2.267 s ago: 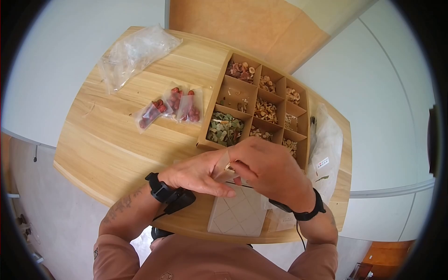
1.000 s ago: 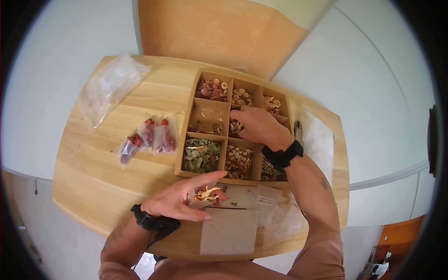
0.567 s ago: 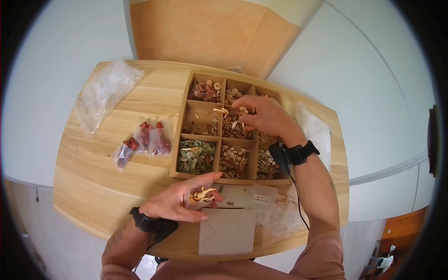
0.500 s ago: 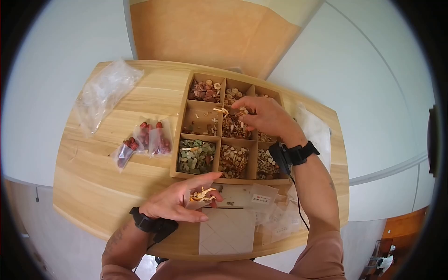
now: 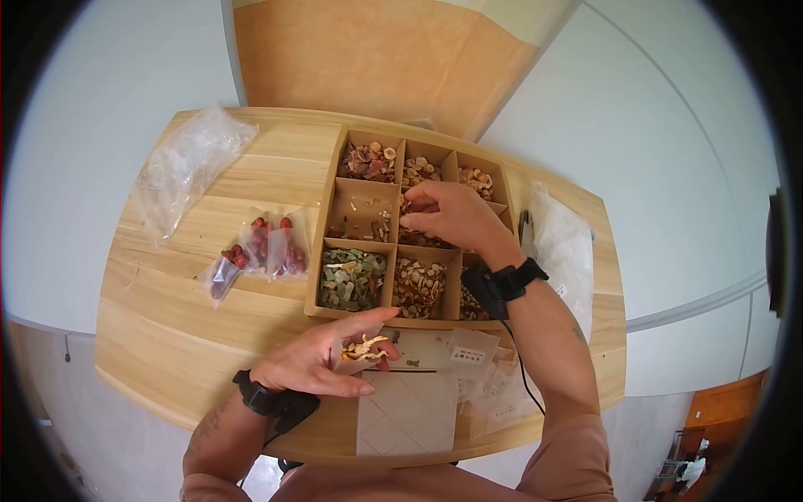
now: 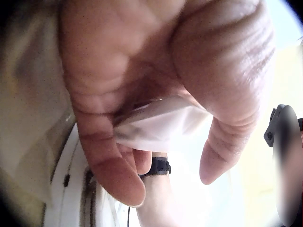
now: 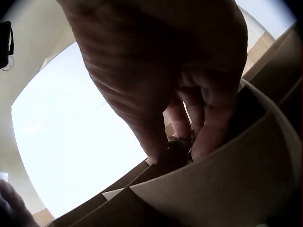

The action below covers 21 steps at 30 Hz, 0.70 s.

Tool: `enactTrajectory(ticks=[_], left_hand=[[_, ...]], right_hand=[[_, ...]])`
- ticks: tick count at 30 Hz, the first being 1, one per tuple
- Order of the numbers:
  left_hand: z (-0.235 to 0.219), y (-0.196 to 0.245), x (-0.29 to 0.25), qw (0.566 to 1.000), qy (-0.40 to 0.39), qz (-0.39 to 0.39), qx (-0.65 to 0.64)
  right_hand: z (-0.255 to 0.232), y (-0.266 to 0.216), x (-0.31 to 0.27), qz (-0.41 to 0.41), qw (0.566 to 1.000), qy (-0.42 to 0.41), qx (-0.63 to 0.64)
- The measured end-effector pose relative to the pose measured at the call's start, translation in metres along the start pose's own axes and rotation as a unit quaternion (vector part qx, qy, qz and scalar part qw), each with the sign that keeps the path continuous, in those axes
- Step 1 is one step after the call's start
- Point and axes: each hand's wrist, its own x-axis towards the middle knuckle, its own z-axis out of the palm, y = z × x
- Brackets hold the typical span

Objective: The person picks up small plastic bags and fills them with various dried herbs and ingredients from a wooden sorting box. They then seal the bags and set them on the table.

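My left hand [image 5: 309, 364] grips a small clear bag [image 6: 161, 125] in its curled palm, with the mouth facing right. Pale yellow dried strips [image 5: 365, 347] fill the bag's opening. Over the cardboard box [image 5: 323, 276], my right hand [image 5: 456, 213] reaches down into the middle compartment. Its thumb and fingers pinch dried pieces [image 7: 179, 143] in the right wrist view, mostly hidden by the fingers and the dividers. Other compartments hold green leaf pieces [image 5: 351, 284], pale slices [image 5: 421, 284] and reddish-brown slices [image 5: 368, 161].
Several clear bags of red dried fruit [image 5: 287, 255] lie left of the box. A large clear bag [image 5: 196, 159] is at the back left, another [image 5: 565, 247] at the right. In front are a white tile-patterned panel [image 5: 406, 414] and labelled small bags [image 5: 473, 351].
Earlier both hands met at the small bag. My right hand then went to the box, rose with dried pieces, and now has lowered again into the middle compartment. The left hand stays put lately.
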Motion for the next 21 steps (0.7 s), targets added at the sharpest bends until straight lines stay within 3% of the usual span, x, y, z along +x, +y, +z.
enactTrajectory(ticks=[7,13,16,21], left_hand=[[0.0,0.001,-0.001,1.0,0.001,-0.002,0.009],[0.0,0.003,-0.001,1.0,-0.002,-0.005,0.008],[0.001,0.001,-0.002,1.0,0.004,-0.017,-0.025],[0.001,0.001,-0.001,1.0,0.001,-0.011,-0.012]], right_hand=[[0.007,-0.009,0.0,-0.01,0.997,0.074,0.035],[-0.003,-0.012,-0.004,0.017,0.998,0.03,-0.051],[-0.005,-0.008,-0.003,-0.021,0.997,0.044,-0.065],[0.002,-0.01,-0.001,-0.062,0.985,-0.002,-0.16]])
